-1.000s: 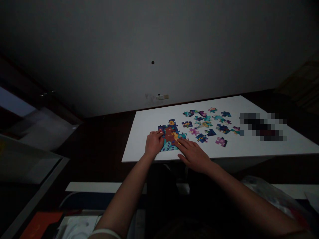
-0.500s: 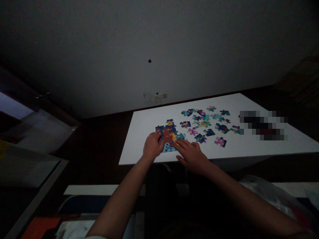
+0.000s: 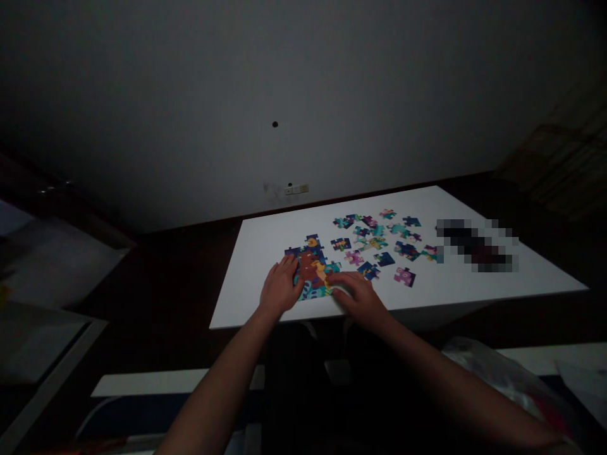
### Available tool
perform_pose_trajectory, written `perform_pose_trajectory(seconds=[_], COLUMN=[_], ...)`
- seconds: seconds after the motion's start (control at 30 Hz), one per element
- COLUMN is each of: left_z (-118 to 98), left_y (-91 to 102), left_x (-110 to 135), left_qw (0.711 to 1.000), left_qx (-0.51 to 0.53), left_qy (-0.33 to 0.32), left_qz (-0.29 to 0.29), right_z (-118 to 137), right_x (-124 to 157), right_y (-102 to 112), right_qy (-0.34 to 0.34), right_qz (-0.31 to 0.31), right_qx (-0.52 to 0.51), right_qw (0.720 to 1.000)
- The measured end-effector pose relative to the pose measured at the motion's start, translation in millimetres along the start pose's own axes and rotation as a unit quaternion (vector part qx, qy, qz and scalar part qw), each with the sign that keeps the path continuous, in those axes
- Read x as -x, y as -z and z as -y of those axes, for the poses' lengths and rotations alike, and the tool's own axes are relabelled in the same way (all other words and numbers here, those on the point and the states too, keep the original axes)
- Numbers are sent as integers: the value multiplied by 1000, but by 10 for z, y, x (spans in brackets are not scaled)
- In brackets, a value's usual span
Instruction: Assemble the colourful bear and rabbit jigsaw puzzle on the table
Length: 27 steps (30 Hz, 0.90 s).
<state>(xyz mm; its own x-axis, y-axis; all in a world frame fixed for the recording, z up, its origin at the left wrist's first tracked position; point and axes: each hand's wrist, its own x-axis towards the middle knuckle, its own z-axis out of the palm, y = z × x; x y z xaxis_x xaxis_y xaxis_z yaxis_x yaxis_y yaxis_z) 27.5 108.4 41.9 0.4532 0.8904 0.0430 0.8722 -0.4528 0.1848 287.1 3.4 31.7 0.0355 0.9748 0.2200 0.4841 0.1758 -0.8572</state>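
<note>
A joined section of a jigsaw puzzle [image 3: 310, 270], with a brown figure on dark blue and teal, lies flat near the front left of the white table [image 3: 256, 253]. My left hand [image 3: 279, 287] rests flat over its left edge, fingers stretched out. At its lower right edge is my right hand [image 3: 359, 297], its index finger touching the section and its thumb apart from it; no piece shows between them. Loose puzzle pieces [image 3: 372, 242] are scattered to the right, among them a dark blue piece [image 3: 384, 259] and a pink-purple piece [image 3: 404, 277].
A dark object [image 3: 478, 245], blurred into blocks, lies on the right part of the table. Behind the table stands a grey wall with a socket strip [image 3: 296, 189]. A clear plastic bag [image 3: 493, 373] is at the lower right.
My left hand has flattened, its fingers reaching further up the joined section. My right hand's fingers have drawn back to the section's lower right edge. The whole view has shifted slightly.
</note>
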Motion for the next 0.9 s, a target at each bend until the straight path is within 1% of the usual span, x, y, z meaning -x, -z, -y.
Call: perform_pose_trajectory(seconds=[0.03,0.07,0.1,0.17,0.2,0.27,0.3,0.4,0.5,0.6,0.73,0.8,0.9], left_z=[7,15,23,38,44,59,67,107,152,174,151,129,101], left_y=[-6,-13,-21,-34,-39,-50,-56,-90,-139,-173,-153,-124,-86], left_x=[-4,-9,-13,-18,-19,-21,-23,-37,-57,-66,-59,-53,-48], left_qw=[1000,1000,1000,1000,1000,999,999,998,996,996,999,999,1000], left_qx=[-2,-2,-1,4,7,12,14,25,35,34,17,7,-3], left_qy=[0,-1,-4,-11,-14,-19,-22,-33,-40,-37,-22,-20,-19], left_qz=[1,0,-3,-11,-15,-24,-30,-53,-70,-68,-41,-26,-17], right_z=[-17,-27,-30,-22,-15,-11,-16,-62,-117,-156,-213,-255,-313], right_x=[11,25,41,67,73,70,65,52,62,78,93,111,152], right_y=[1,4,7,25,42,94,128,251,371,467,555,581,598], right_qy=[-32,-67,-103,-157,-173,-188,-190,-206,-238,-260,-270,-267,-253], right_qz=[-54,-105,-154,-239,-275,-329,-345,-366,-376,-370,-348,-329,-301], right_qx=[-67,-131,-190,-293,-337,-406,-431,-485,-507,-520,-556,-571,-586], right_qw=[996,983,964,912,884,832,812,767,738,724,705,703,708])
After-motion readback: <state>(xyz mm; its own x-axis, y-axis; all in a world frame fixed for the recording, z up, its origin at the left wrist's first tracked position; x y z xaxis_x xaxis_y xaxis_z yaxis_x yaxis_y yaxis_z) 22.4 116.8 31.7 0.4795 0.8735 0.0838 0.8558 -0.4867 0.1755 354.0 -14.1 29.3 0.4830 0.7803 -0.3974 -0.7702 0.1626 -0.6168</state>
